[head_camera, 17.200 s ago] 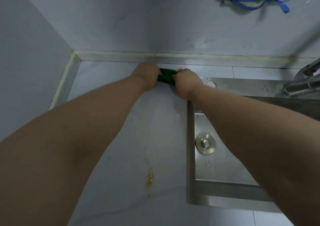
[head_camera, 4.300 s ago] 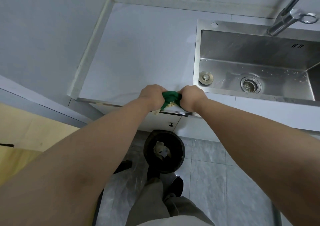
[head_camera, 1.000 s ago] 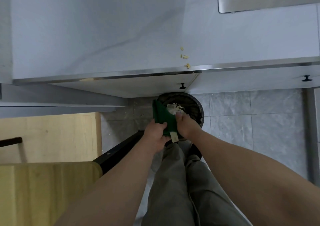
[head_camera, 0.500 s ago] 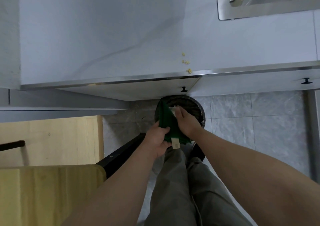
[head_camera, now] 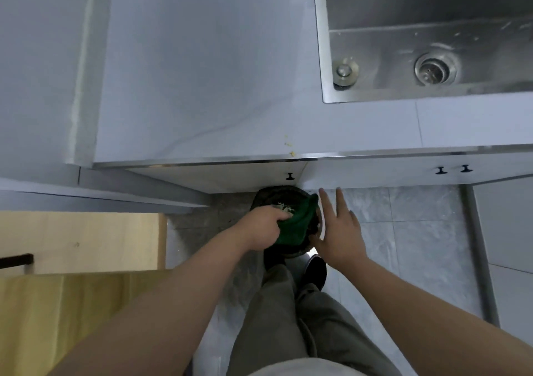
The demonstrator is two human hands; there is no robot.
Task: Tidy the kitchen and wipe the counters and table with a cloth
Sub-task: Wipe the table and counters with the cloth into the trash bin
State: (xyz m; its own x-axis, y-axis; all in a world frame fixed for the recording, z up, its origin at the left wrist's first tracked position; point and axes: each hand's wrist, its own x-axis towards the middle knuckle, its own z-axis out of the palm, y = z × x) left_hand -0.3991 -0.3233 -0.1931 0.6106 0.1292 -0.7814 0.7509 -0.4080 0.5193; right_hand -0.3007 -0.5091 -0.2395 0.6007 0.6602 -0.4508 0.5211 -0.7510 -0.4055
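A green cloth hangs over a round black bin on the floor below the counter edge. My left hand grips the cloth from the left, with pale crumbs showing at its fingertips. My right hand is just right of the cloth with flat, spread fingers and nothing in it. A few yellow crumbs lie on the pale counter near its front edge.
A steel sink with a drain is set in the counter at upper right. White cabinet doors with black knobs run under the counter. A wooden table is at lower left. My legs and shoes stand on grey floor tiles.
My right hand has let go of the cloth and opened out to the right. The left hand keeps hold of the cloth over the bin.
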